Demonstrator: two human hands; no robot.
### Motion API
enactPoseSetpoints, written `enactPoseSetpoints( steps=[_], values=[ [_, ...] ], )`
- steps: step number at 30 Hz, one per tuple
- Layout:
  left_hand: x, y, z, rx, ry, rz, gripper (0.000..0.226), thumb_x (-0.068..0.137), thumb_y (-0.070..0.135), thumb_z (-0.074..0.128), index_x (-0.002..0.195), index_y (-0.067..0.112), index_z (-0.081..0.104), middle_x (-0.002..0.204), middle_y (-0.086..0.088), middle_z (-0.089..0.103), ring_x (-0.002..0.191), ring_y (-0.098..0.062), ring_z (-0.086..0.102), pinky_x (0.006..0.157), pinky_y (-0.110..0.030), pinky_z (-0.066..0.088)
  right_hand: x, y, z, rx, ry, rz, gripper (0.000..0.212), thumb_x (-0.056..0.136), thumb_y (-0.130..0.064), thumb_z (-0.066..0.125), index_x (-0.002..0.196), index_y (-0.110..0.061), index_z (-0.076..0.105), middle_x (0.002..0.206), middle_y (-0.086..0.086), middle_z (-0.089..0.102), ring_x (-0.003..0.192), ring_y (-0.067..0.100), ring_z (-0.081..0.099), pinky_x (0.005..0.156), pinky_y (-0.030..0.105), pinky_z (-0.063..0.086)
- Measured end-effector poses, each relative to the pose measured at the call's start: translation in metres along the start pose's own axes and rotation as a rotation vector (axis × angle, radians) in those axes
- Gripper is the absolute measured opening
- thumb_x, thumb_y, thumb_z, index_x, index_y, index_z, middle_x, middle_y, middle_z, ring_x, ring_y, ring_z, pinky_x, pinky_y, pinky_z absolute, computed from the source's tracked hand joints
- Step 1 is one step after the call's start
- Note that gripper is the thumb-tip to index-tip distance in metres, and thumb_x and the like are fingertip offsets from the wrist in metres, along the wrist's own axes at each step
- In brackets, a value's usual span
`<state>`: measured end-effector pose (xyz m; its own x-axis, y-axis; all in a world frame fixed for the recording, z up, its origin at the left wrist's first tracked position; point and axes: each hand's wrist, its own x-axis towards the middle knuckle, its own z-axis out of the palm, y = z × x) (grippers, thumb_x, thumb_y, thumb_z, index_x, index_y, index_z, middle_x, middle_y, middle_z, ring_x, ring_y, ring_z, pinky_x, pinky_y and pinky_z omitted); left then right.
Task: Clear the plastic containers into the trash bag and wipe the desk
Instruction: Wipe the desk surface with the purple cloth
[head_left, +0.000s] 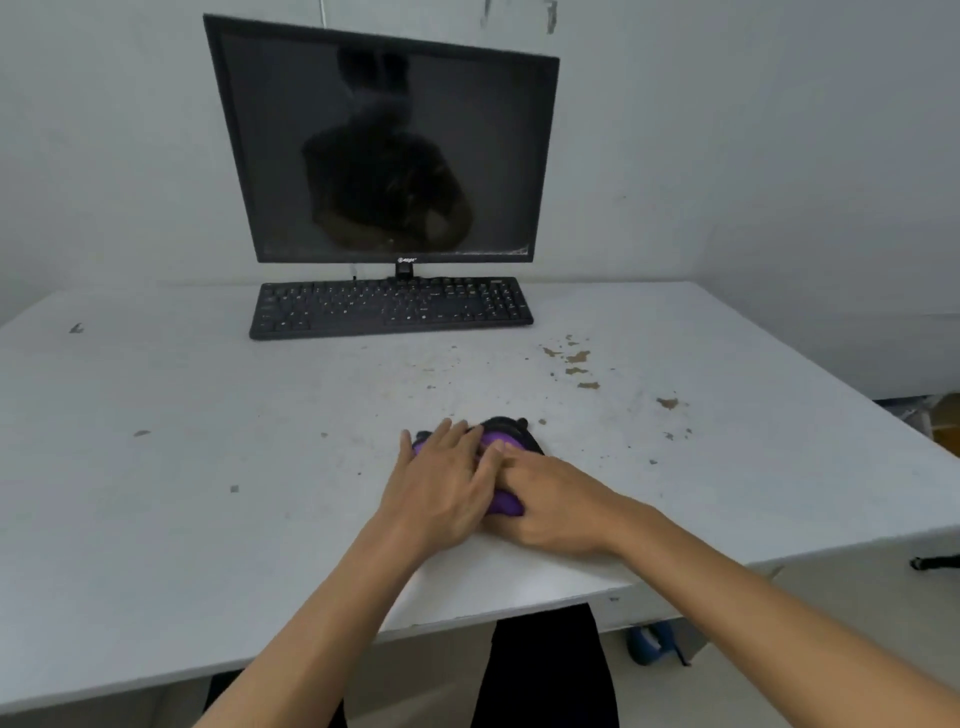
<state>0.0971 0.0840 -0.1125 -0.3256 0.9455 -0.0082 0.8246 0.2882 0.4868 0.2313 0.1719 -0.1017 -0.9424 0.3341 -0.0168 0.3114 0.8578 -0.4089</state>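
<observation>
A purple cloth with a black edge (506, 431) lies on the white desk (208, 467) near its front edge. My left hand (441, 483) rests flat on the cloth's left part, fingers spread. My right hand (550, 499) grips the cloth's right part, with purple fabric bunched under its fingers. Most of the cloth is hidden by both hands. Brown stains and specks (576, 364) mark the desk to the right of the middle. No plastic container or trash bag is in view.
A black keyboard (389, 306) sits at the back of the desk in front of a dark monitor (384, 150). The wall stands close behind. The desk's right edge falls away to the floor, where a blue object (652, 642) lies.
</observation>
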Motion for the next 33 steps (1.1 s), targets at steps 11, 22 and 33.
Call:
enactPoseSetpoints(
  steps=[11,22,33],
  values=[
    [0.021,0.066,-0.018,-0.516,-0.002,0.222,0.031,0.092,0.053,0.059,0.094,0.025,0.071,0.085,0.009,0.072,0.077,-0.008,0.065,0.079,-0.035,0.055,-0.065,0.040,-0.068,0.609,0.383,0.346,0.016,0.096,-0.033,0.065,0.106,-0.024,0.074,0.098,-0.002,0.078,0.094,0.018,0.073,0.084,0.035,0.056],
    [0.112,0.115,-0.027,-0.768,-0.005,0.087,0.007,0.093,0.019,0.067,0.096,0.018,0.073,0.092,-0.004,0.075,0.084,-0.018,0.066,0.075,-0.026,0.049,-0.097,0.100,-0.142,0.381,0.416,0.522,0.012,0.094,-0.027,0.065,0.100,-0.032,0.074,0.091,-0.004,0.072,0.072,0.018,0.067,0.061,0.038,0.062],
    [0.230,0.157,-0.005,-1.516,-0.356,-0.386,0.037,0.103,0.035,0.043,0.120,0.005,0.059,0.120,-0.024,0.067,0.106,-0.039,0.069,0.095,-0.052,0.055,-0.041,0.176,-0.147,0.185,0.770,0.406,0.030,0.096,-0.008,0.059,0.114,-0.028,0.074,0.110,-0.009,0.056,0.095,0.003,0.060,0.078,0.007,0.047]
  ],
)
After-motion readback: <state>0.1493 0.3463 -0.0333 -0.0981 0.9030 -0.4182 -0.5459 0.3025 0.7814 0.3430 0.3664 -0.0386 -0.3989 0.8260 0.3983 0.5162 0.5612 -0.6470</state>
